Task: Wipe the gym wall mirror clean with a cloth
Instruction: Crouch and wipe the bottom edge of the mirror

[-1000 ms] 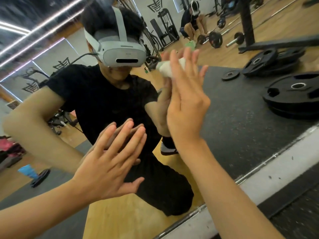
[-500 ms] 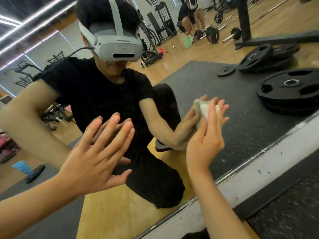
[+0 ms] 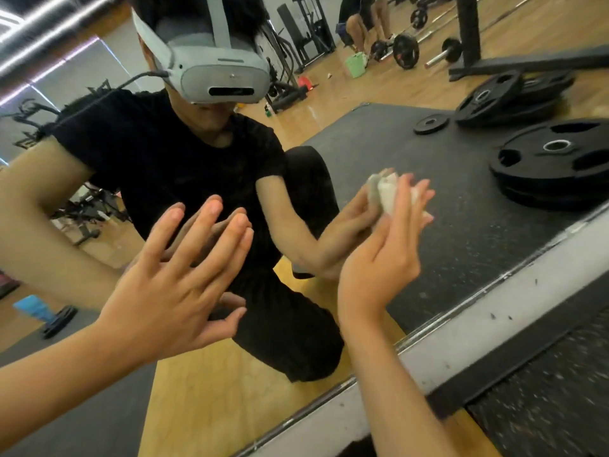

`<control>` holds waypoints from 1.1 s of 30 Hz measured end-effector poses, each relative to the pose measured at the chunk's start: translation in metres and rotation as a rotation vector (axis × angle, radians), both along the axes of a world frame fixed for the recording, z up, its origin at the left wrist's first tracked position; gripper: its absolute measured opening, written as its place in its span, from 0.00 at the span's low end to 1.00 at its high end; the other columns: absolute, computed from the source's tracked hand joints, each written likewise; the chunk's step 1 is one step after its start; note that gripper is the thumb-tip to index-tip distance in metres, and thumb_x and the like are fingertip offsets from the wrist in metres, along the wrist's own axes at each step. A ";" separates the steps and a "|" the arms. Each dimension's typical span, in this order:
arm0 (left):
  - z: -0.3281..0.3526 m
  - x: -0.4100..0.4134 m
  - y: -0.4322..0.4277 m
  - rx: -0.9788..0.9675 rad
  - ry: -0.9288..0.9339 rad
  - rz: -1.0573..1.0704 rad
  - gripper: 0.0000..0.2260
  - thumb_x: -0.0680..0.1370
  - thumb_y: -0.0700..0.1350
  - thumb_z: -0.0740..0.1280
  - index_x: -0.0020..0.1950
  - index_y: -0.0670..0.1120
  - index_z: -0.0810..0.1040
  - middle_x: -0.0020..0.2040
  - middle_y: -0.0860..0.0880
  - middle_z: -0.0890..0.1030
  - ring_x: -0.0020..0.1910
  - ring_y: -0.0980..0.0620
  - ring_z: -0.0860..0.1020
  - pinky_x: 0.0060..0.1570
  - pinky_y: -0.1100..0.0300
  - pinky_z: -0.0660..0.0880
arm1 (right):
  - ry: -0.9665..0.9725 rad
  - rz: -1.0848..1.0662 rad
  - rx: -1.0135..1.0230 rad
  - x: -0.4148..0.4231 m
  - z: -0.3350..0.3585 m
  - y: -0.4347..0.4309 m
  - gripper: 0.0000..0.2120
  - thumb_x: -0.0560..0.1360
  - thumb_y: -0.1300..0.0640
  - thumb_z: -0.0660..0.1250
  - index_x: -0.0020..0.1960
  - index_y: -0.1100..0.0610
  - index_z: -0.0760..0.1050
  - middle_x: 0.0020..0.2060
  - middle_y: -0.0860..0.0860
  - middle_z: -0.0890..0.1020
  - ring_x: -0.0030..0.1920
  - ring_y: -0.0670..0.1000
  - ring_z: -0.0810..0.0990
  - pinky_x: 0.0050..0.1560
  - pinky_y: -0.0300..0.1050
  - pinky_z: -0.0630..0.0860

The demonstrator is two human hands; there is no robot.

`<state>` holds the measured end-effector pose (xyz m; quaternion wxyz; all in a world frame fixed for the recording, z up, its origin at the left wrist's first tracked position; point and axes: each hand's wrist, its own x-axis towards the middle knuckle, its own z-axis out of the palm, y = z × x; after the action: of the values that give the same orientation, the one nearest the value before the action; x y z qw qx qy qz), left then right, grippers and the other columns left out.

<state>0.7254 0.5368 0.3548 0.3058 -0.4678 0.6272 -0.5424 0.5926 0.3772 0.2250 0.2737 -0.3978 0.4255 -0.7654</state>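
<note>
Person crouched before the wall mirror [image 3: 438, 245], head-camera view. The left hand [image 3: 178, 282] lies flat on the glass, fingers straight and spread, grasping nothing. The right hand [image 3: 385, 255], further right, presses a bunched white cloth [image 3: 386, 192] against the mirror under extended fingers; the cloth shows above and between the fingertips, low on the glass and near the grey frame [image 3: 494, 311] along its bottom edge. Reflected in the glass: black weight plates [image 3: 557, 159] lying on a dark rubber mat [image 3: 379, 133], right of the cloth.
</note>
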 end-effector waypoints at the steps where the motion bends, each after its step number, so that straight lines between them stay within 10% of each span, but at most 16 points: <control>1: 0.000 0.000 -0.001 0.002 -0.002 -0.002 0.43 0.81 0.67 0.56 0.84 0.35 0.58 0.85 0.35 0.57 0.84 0.32 0.53 0.82 0.34 0.47 | 0.060 0.051 -0.042 0.019 -0.012 0.035 0.21 0.84 0.66 0.61 0.77 0.56 0.68 0.77 0.58 0.68 0.79 0.57 0.66 0.79 0.54 0.65; 11: -0.002 0.005 -0.002 0.000 -0.038 0.022 0.44 0.81 0.69 0.54 0.84 0.35 0.58 0.84 0.34 0.57 0.83 0.32 0.52 0.82 0.35 0.45 | 0.001 0.193 -0.312 0.004 0.090 -0.010 0.18 0.85 0.66 0.60 0.73 0.61 0.74 0.75 0.63 0.71 0.79 0.61 0.65 0.82 0.53 0.57; 16: 0.001 0.001 -0.001 0.024 0.008 -0.002 0.44 0.81 0.68 0.54 0.84 0.35 0.58 0.84 0.34 0.56 0.84 0.32 0.52 0.82 0.35 0.44 | 0.280 0.276 -0.561 0.021 0.036 0.034 0.16 0.86 0.62 0.58 0.70 0.61 0.76 0.74 0.62 0.72 0.79 0.59 0.66 0.80 0.60 0.62; 25: -0.001 0.006 -0.004 0.003 0.053 -0.042 0.44 0.82 0.67 0.48 0.84 0.32 0.52 0.84 0.31 0.53 0.84 0.31 0.50 0.82 0.35 0.42 | -0.005 0.132 0.329 -0.014 -0.093 0.004 0.22 0.87 0.60 0.57 0.80 0.47 0.67 0.80 0.45 0.66 0.79 0.43 0.64 0.78 0.49 0.66; 33: -0.006 0.010 -0.003 0.009 0.036 -0.053 0.44 0.83 0.68 0.43 0.84 0.32 0.48 0.85 0.31 0.49 0.84 0.29 0.46 0.81 0.33 0.40 | 0.109 0.115 0.352 -0.015 -0.098 0.009 0.24 0.88 0.56 0.56 0.82 0.44 0.61 0.80 0.46 0.65 0.79 0.46 0.65 0.76 0.46 0.67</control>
<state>0.7352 0.5338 0.3491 0.2821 -0.4594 0.6474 -0.5388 0.5779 0.3860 0.1266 0.3587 -0.4084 0.5437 -0.6395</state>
